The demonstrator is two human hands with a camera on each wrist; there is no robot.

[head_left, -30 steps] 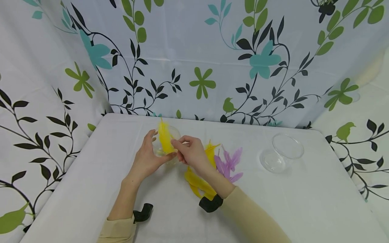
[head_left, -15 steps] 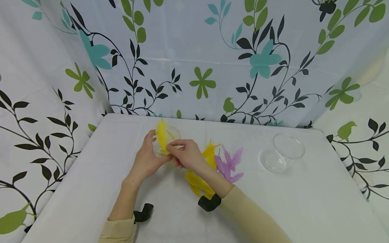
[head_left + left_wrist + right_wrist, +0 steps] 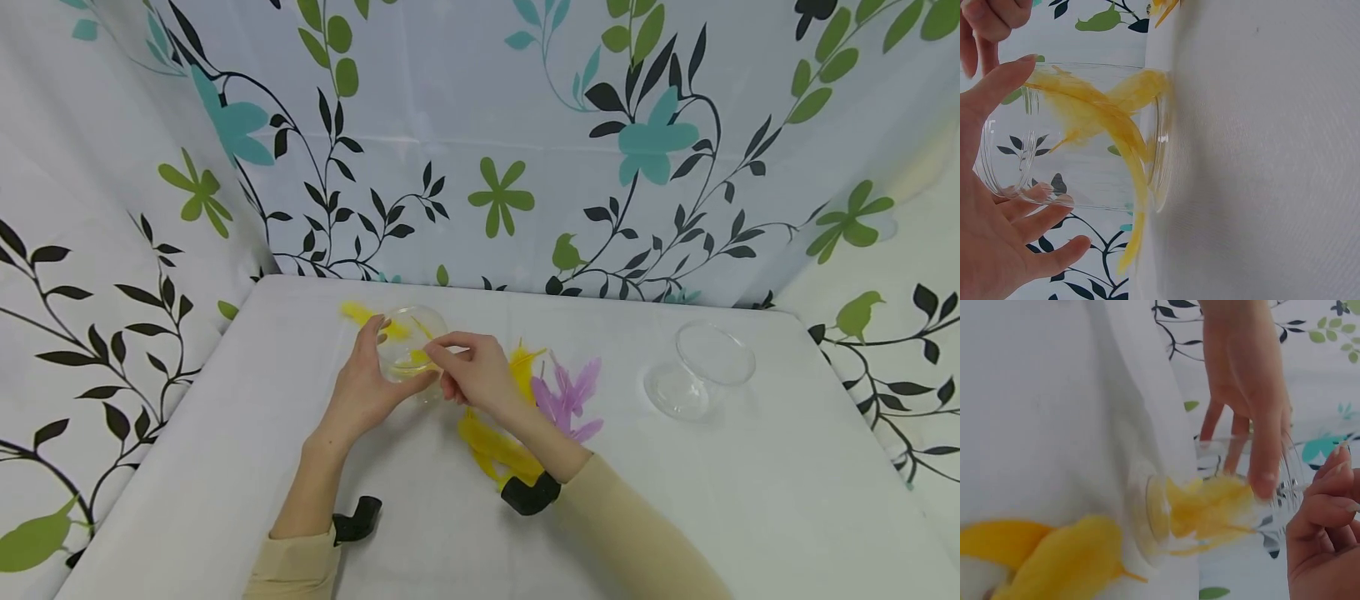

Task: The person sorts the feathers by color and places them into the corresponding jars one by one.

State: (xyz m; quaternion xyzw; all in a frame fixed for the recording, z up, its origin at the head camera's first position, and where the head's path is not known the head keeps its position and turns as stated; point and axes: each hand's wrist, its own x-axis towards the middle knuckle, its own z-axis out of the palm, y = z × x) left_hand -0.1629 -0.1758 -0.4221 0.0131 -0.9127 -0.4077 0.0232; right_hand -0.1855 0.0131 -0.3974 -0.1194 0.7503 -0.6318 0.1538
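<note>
My left hand (image 3: 365, 379) grips a clear jar (image 3: 1085, 187) near its rim, thumb on the near side and fingers spread behind. Yellow feathers (image 3: 1210, 503) lie inside the jar, bent against its bottom and wall. Another yellow feather (image 3: 357, 312) shows past the jar's far left side, partly hidden by the left fingers; its tip (image 3: 1129, 253) reaches beyond the glass in the left wrist view. At the right of the rim hovers my right hand (image 3: 476, 371), thumb and forefinger drawn together and the other fingers curled. No feather shows between its fingertips in the right wrist view (image 3: 1329, 519).
Loose yellow feathers (image 3: 495, 446) lie on the white-covered table (image 3: 435, 533) under the right forearm. Beside them is a bunch of purple feathers (image 3: 566, 396). A second clear jar (image 3: 678, 392) stands farther right. A patterned curtain (image 3: 450, 125) hangs behind the table.
The yellow feather that stood upright in the right fingers now lies leftward at the jar's far side. The right hand dipped toward the rim, then drew back slightly. The left hand keeps its grip.
</note>
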